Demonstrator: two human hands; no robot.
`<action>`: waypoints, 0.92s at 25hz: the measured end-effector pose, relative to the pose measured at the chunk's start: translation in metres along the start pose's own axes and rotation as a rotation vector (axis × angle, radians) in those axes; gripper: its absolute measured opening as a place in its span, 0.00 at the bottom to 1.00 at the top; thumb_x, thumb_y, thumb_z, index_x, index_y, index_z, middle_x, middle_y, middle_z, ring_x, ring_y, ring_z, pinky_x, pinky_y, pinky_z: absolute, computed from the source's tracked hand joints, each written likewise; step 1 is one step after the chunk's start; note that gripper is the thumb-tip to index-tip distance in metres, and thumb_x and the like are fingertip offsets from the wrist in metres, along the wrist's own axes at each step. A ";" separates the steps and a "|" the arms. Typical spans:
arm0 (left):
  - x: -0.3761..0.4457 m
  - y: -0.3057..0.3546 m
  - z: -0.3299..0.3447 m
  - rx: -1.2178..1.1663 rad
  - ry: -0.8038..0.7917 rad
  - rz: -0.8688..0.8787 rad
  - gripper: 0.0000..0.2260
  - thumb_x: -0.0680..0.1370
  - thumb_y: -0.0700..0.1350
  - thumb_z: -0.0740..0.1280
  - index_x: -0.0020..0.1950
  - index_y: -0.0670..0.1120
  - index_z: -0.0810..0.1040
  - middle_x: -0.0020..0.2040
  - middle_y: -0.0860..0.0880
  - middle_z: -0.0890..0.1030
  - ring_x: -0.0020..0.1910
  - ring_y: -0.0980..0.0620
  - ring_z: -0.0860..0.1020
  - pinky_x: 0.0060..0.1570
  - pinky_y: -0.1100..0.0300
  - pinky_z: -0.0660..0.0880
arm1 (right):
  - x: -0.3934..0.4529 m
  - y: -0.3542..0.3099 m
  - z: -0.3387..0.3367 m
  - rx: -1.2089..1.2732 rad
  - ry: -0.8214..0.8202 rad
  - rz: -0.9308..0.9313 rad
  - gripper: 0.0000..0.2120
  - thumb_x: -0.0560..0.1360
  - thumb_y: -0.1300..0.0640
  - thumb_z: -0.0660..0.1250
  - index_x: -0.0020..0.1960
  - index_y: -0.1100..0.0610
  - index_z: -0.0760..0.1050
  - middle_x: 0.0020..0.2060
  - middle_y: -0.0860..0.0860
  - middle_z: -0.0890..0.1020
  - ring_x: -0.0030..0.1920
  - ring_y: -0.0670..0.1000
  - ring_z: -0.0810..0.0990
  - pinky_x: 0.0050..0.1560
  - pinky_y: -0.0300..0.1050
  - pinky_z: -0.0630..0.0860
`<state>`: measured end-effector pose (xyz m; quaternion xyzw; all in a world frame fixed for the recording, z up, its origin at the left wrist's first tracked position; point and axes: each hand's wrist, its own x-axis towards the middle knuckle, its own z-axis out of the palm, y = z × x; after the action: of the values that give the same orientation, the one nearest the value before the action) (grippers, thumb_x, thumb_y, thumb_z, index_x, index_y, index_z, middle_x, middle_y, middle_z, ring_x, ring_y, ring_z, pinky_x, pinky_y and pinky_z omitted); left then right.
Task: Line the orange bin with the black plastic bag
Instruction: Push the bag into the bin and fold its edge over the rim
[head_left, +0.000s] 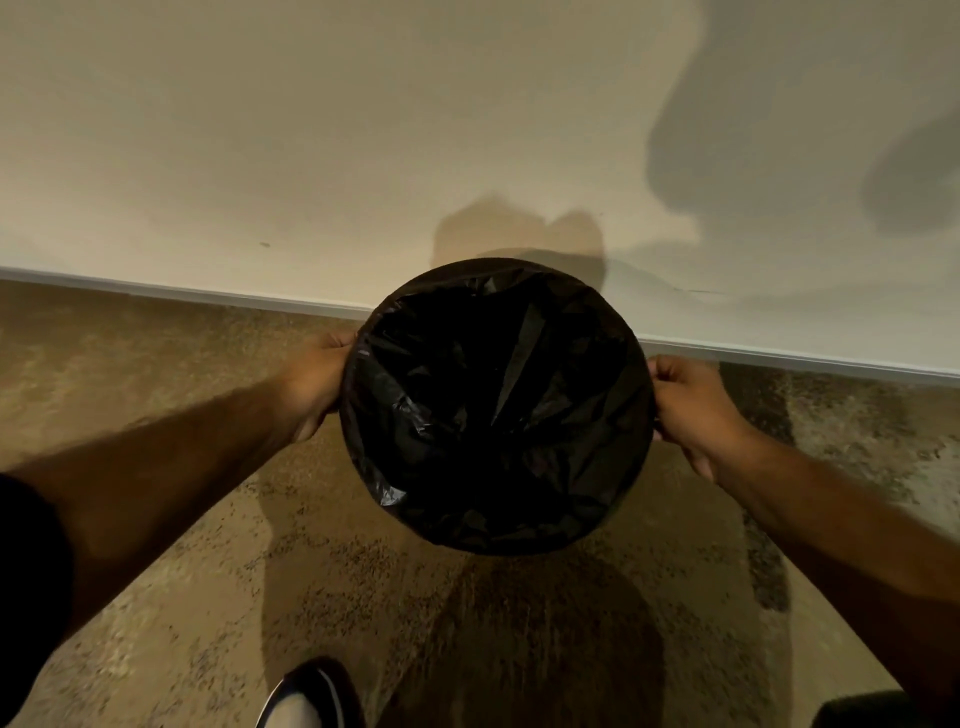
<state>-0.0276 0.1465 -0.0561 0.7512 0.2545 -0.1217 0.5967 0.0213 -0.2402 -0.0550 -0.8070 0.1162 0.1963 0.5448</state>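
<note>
I look straight down into a round bin whose mouth is covered by the black plastic bag (493, 410). The crinkled bag hangs inside and is folded over the whole rim, so no orange of the bin shows. My left hand (319, 382) grips the bag-covered rim on its left side. My right hand (688, 410) grips the rim on the opposite, right side. Both sets of fingers curl around the edge.
The bin is close to a cream wall (363, 130) with a pale skirting board (208, 297). A speckled brown floor (260, 545) lies below. The toe of a shoe (306, 696) shows at the bottom edge.
</note>
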 end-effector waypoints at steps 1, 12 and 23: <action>0.001 0.001 0.000 -0.006 0.011 -0.014 0.15 0.85 0.47 0.66 0.56 0.35 0.84 0.50 0.35 0.84 0.47 0.42 0.78 0.48 0.50 0.70 | 0.001 0.001 0.000 0.018 -0.011 0.011 0.12 0.83 0.61 0.67 0.42 0.54 0.82 0.29 0.48 0.83 0.30 0.47 0.81 0.25 0.38 0.76; 0.004 0.041 -0.003 0.374 0.244 0.330 0.07 0.80 0.53 0.71 0.53 0.51 0.83 0.46 0.53 0.84 0.44 0.52 0.82 0.42 0.55 0.77 | -0.024 -0.057 0.021 -0.804 0.204 -0.827 0.18 0.77 0.57 0.71 0.66 0.57 0.79 0.63 0.55 0.78 0.60 0.58 0.78 0.59 0.51 0.77; -0.014 0.041 -0.015 0.053 0.054 0.001 0.11 0.84 0.49 0.68 0.53 0.43 0.86 0.48 0.46 0.86 0.43 0.47 0.82 0.33 0.59 0.77 | -0.023 -0.044 0.002 -0.241 0.040 -0.175 0.23 0.81 0.40 0.68 0.70 0.52 0.79 0.59 0.54 0.84 0.56 0.57 0.85 0.56 0.61 0.85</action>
<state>-0.0200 0.1511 -0.0112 0.7699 0.2667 -0.1076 0.5696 0.0181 -0.2220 -0.0092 -0.8774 0.0318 0.1442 0.4564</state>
